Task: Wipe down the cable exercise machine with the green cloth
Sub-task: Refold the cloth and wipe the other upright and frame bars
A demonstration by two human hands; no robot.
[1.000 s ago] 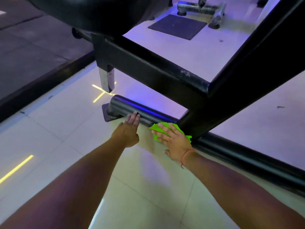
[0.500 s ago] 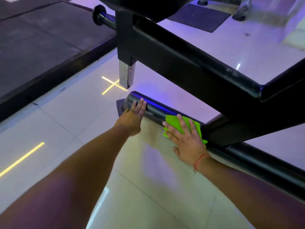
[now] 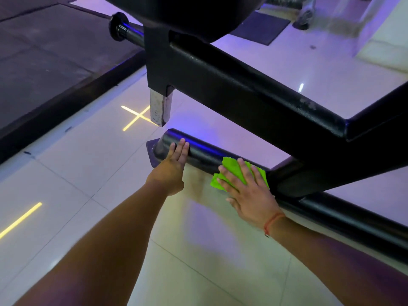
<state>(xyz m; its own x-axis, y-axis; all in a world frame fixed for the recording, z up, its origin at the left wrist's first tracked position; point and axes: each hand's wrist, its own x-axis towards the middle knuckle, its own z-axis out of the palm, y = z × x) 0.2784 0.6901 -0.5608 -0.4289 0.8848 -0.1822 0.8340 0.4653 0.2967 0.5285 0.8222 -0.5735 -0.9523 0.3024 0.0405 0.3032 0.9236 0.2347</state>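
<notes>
Your left hand (image 3: 174, 164) on the floor tube's (image 3: 198, 151) end, your right hand (image 3: 247, 191) on the cloth (image 3: 231, 171) further right, crossbeam (image 3: 254, 91) above both.

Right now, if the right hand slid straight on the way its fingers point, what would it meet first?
The right hand, flat on the green cloth, points up over the floor tube. Beyond that, probably the slanted black beam, though depth is unclear.

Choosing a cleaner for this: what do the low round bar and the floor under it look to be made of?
The low round bar looks like steel tube with glossy black paint: it carries a sharp blue highlight, and the frame beam above shows chipped paint. The floor looks like polished pale tile, with grout lines and mirror-like reflections. The green cloth looks like soft fabric, possibly microfibre.
</notes>
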